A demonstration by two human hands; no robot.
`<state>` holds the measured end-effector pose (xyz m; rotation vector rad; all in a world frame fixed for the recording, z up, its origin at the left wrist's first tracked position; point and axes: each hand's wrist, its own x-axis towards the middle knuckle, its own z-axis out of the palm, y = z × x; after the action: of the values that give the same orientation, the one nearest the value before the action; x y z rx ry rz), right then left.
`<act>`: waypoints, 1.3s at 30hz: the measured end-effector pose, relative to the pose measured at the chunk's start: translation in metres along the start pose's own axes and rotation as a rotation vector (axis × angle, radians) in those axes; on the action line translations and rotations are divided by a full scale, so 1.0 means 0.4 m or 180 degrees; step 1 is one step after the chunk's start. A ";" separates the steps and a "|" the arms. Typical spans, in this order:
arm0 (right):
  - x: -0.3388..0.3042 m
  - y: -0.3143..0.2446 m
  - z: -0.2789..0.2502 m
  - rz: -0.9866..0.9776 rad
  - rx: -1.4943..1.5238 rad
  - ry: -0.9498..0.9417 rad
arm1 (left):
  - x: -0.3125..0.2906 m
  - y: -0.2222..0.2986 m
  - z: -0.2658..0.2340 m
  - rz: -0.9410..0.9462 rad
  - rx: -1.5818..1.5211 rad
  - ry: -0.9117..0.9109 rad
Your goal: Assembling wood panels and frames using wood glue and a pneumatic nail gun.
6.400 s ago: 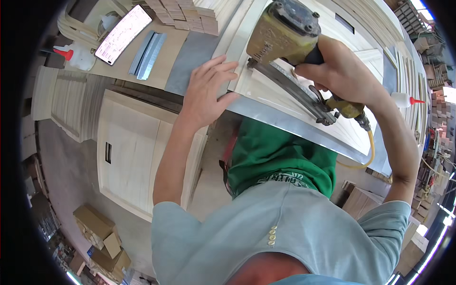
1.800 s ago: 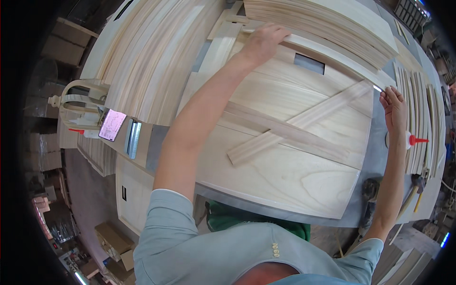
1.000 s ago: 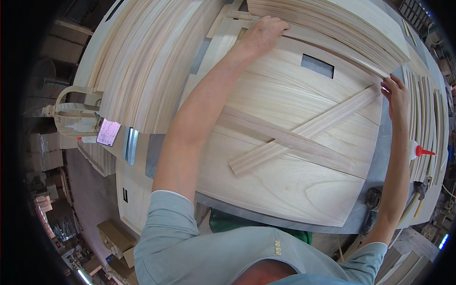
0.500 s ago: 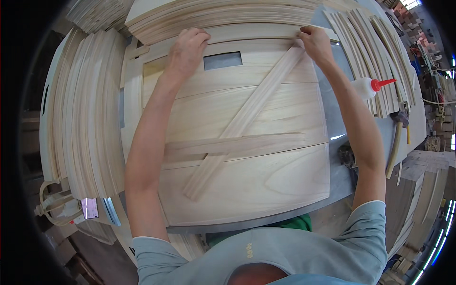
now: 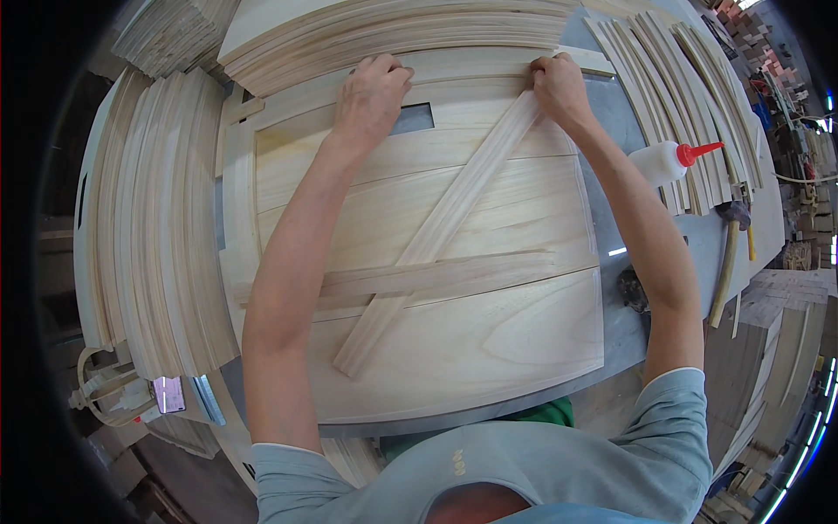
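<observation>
Pale wooden strip (image 5: 471, 65) runs between both hands: the right hand (image 5: 559, 87) closes on it near one end; the left hand (image 5: 374, 94) curls over it, grip unclear; a planked panel (image 5: 524, 341) lies beneath the forearms (image 5: 288, 279).

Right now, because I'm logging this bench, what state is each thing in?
Left hand: fingers bent, on the rail
Right hand: fingers curled, at the rail's right part
Rail: lying along the panel's far edge
Panel: flat, its rectangular cutout open
Diagonal slat: loose-looking, underneath
Crosswise slat: crossing over it
Bottle: red nozzle fitted
Phone: screen lit
</observation>
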<state>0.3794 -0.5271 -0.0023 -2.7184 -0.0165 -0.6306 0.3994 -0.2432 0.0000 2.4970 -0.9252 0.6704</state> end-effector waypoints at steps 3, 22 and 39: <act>0.000 -0.002 -0.001 0.0015 -0.0023 -0.0010 | 0.001 0.005 0.011 -0.0058 0.0055 0.0051; -0.698 -0.058 -0.675 0.1728 -0.0306 -0.0930 | 0.008 0.013 0.037 -0.0523 0.0081 0.0135; -0.386 -0.090 -0.682 0.1694 0.0879 -0.1154 | 0.008 0.008 0.042 -0.0569 0.0123 0.0216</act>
<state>0.1212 -0.5752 0.1726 -2.3779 0.4752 0.0199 0.4043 -0.2558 -0.0111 2.5358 -0.6611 0.7151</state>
